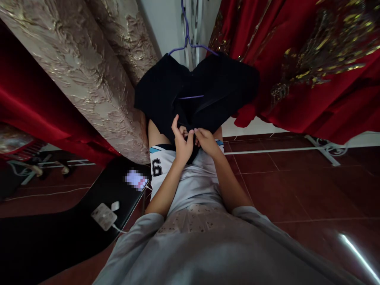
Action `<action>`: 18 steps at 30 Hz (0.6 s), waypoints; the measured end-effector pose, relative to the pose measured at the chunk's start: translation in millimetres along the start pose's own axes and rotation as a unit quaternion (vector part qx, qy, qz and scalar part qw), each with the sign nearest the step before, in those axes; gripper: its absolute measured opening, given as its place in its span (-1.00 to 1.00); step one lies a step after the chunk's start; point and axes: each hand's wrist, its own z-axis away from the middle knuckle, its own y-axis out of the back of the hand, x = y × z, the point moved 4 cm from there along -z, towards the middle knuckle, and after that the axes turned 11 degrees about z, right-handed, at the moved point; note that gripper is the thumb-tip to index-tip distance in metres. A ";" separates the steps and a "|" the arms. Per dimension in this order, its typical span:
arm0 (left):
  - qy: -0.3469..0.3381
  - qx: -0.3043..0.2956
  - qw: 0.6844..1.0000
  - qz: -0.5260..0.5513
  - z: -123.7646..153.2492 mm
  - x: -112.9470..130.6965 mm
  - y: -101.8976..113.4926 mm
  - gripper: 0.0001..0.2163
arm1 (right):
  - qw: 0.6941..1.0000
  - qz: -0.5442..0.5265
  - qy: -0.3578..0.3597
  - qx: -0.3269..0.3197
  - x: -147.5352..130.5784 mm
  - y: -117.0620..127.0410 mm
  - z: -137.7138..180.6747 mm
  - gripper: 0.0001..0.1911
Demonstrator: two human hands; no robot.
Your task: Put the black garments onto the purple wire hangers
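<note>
A dark jacket-like garment (225, 87) hangs in front of me on a thin purple hanger (187, 37). Its front falls over my thighs, and a bar of the hanger shows through the neck opening. At the garment's lower front edge, my left hand (183, 142) holds the cloth with curled fingers, its index finger raised. Beside it my right hand (205, 141) pinches the same edge between thumb and fingers. The thumbs nearly meet. Some fingertips are hidden in the dark cloth, and I cannot make out a fastening there.
Pale textured fabric (77, 75) hangs at left, red cloth with gold sequins (323, 51) at right. Left of me, a black bench (68, 221) holds a lit phone (136, 180), a white patterned block with a cable (103, 216) and a small white case (115, 206). A rack foot (322, 150) stands on the tiles.
</note>
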 end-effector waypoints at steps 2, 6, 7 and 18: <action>0.027 0.022 0.999 0.027 0.9 -6.3 0.4 -0.31 | 0.998 0.038 0.024 0.045 0.5 3.1 -0.5 -0.53; 0.064 0.040 0.994 0.083 -0.8 -20.5 5.2 -0.46 | 0.999 -0.012 -0.001 0.034 -1.4 5.4 -0.9 -0.57; 0.076 0.015 0.993 0.088 -1.8 -23.6 4.8 -0.60 | 0.999 -0.037 -0.017 0.015 -2.9 5.4 -0.1 -0.61; -0.003 -0.069 0.996 -0.053 -10.2 -47.3 -12.8 -0.83 | 0.980 -0.169 0.057 0.089 -99.4 55.9 -52.2 -0.73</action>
